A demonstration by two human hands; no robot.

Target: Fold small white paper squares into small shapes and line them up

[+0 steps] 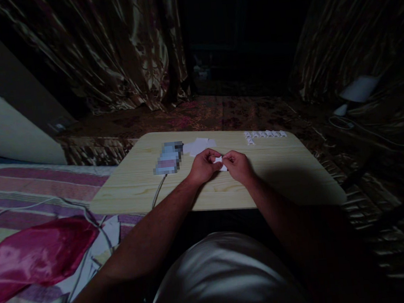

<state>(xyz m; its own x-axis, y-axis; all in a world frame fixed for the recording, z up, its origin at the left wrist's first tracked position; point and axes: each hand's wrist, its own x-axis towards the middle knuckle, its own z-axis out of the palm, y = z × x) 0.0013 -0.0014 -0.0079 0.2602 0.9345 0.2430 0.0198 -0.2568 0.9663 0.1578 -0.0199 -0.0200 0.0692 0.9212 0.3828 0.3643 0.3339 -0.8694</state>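
Note:
Both my hands meet over the middle of a small light wooden table (137,186). My left hand (203,165) and my right hand (238,165) are closed in pinches on one small white piece of paper (219,161) held between them, just above the tabletop. A few loose white paper pieces (197,145) lie right behind my hands. At the table's far right edge stands a row of several small folded white paper pieces (264,135).
A blurred-out device (169,158) lies left of my hands, its cable (159,192) running off the near edge. A striped bedcover with red cloth (36,251) lies at left. Patterned curtains (106,51) hang behind. A white lamp (358,89) sits at right.

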